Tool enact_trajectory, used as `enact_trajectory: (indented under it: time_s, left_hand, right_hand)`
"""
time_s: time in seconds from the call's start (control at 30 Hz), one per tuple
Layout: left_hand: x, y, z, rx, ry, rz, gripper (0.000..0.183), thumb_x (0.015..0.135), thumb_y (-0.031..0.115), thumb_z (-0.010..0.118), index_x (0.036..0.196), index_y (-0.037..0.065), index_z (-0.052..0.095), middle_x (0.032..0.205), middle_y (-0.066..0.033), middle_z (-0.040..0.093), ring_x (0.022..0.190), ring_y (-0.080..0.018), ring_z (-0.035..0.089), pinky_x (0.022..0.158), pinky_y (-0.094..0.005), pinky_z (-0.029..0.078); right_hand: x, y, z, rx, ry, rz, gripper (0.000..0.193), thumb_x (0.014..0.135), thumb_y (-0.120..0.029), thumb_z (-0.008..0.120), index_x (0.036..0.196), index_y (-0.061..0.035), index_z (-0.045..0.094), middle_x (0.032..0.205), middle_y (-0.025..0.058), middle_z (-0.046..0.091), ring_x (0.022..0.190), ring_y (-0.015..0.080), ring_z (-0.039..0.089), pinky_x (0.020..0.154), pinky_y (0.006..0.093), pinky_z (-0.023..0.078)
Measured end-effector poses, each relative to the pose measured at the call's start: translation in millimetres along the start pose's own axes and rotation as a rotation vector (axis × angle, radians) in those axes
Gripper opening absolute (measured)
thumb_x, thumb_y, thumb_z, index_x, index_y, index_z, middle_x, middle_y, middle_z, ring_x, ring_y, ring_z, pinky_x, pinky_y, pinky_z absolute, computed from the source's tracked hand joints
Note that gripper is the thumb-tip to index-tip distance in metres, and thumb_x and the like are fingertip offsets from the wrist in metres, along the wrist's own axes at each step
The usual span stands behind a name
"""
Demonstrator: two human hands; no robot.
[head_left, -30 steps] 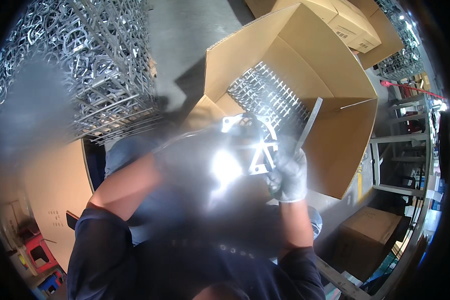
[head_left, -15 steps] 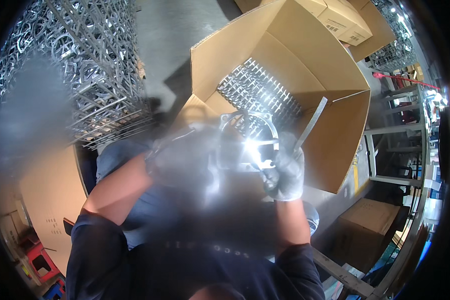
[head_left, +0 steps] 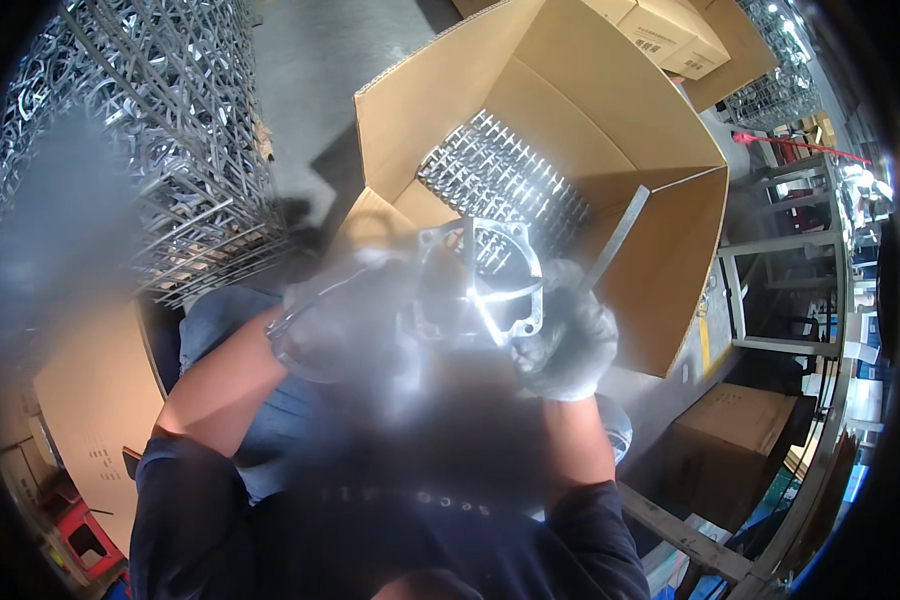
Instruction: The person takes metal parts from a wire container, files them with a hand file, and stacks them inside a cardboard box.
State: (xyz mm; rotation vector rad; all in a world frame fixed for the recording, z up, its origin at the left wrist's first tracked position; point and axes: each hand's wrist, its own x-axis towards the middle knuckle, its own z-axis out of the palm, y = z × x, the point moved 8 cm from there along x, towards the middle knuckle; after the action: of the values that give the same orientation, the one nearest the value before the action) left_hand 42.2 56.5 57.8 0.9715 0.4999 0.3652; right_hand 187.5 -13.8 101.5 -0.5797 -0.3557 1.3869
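Observation:
A square silvery metal frame (head_left: 532, 262) with a round opening, a crossbar and corner lugs is held up in front of me, before the open carton. My gloved left hand (head_left: 345, 315) grips its left side, though haze over the picture hides most of the fingers. A thin shiny curved edge runs along that wrist. My gloved right hand (head_left: 567, 340) is closed around a flat metal strip (head_left: 620, 235), which looks like a file and points up and right. Its fingers also touch the frame's lower right corner.
A large open carton (head_left: 660, 270) holds rows of metal parts (head_left: 505, 170). At the left stands a wire cage (head_left: 200, 130) heaped with metal parts. A closed carton (head_left: 730, 440) sits at the right beside a metal rack (head_left: 785, 345). A red stool (head_left: 85, 540) is at lower left.
The frame has turned and tilted in my hands, and its bright glare has faded. The view has shifted, so the surroundings sit slightly further left. Both hands keep their hold.

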Motion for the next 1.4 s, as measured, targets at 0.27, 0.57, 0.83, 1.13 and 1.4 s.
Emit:
enact_trajectory:
  time_s: [0.27, 0.57, 0.83, 1.13, 1.4]
  left_hand:
    - [-0.4, 12.3, 18.6, -0.026, -0.094, -0.108, 0.057, 0.077, 0.050, 0.057, 0.104, 0.000, 0.052, 0.092, -0.0118, 0.061, 0.077, -0.0171, 0.061, 0.066, -0.0288, 0.051]
    - [14.0, -24.2, -10.7, -0.114, 0.117, -0.078, 0.040, 0.083, 0.024, 0.055, 0.113, -0.001, 0.045, 0.099, -0.0115, 0.055, 0.086, -0.0187, 0.058, 0.073, -0.0301, 0.052]
    - [-1.1, 45.4, 19.6, 0.553, 0.002, 0.283, 0.011, 0.077, 0.008, 0.058, 0.075, 0.007, 0.047, 0.067, 0.0022, 0.048, 0.062, -0.0075, 0.053, 0.061, -0.0230, 0.049]
    - [-16.5, 58.5, -7.4, -0.065, 0.222, 0.149, 0.024, 0.072, 0.023, 0.066, 0.085, 0.009, 0.050, 0.074, 0.0018, 0.050, 0.068, -0.0082, 0.053, 0.062, -0.0248, 0.047]
    - [-16.3, 61.6, 10.0, 0.652, -0.004, 0.520, 0.027, 0.079, 0.020, 0.058, 0.099, 0.005, 0.047, 0.080, 0.0027, 0.048, 0.074, -0.0058, 0.050, 0.063, -0.0218, 0.045]
  right_hand:
    - [-4.9, -0.5, 0.3, -0.270, 0.122, 0.020, 0.025, 0.071, 0.001, 0.060, 0.093, 0.0023, 0.048, 0.065, 0.0085, 0.053, 0.039, 0.0107, 0.043, 0.033, 0.0209, 0.034]
    - [-4.9, 1.8, -0.9, -0.426, 0.163, -0.051, 0.024, 0.072, 0.005, 0.057, 0.095, 0.0019, 0.049, 0.063, 0.0062, 0.053, 0.041, 0.0091, 0.045, 0.035, 0.0195, 0.035]
    - [1.6, 0.2, -4.0, -0.583, 0.239, -0.026, 0.034, 0.080, -0.004, 0.051, 0.112, 0.0024, 0.043, 0.075, 0.0083, 0.054, 0.048, 0.0073, 0.046, 0.040, 0.0194, 0.037]
    - [-21.4, -25.8, 33.5, -1.408, -0.185, -0.177, 0.038, 0.079, 0.007, 0.042, 0.116, 0.0030, 0.050, 0.068, 0.0083, 0.057, 0.055, 0.0125, 0.053, 0.055, 0.0247, 0.045]
    - [-21.4, -14.2, 22.9, -1.239, -0.247, 0.059, 0.040, 0.071, 0.011, 0.048, 0.109, 0.0006, 0.057, 0.065, 0.0097, 0.054, 0.054, 0.0182, 0.053, 0.054, 0.0264, 0.043]
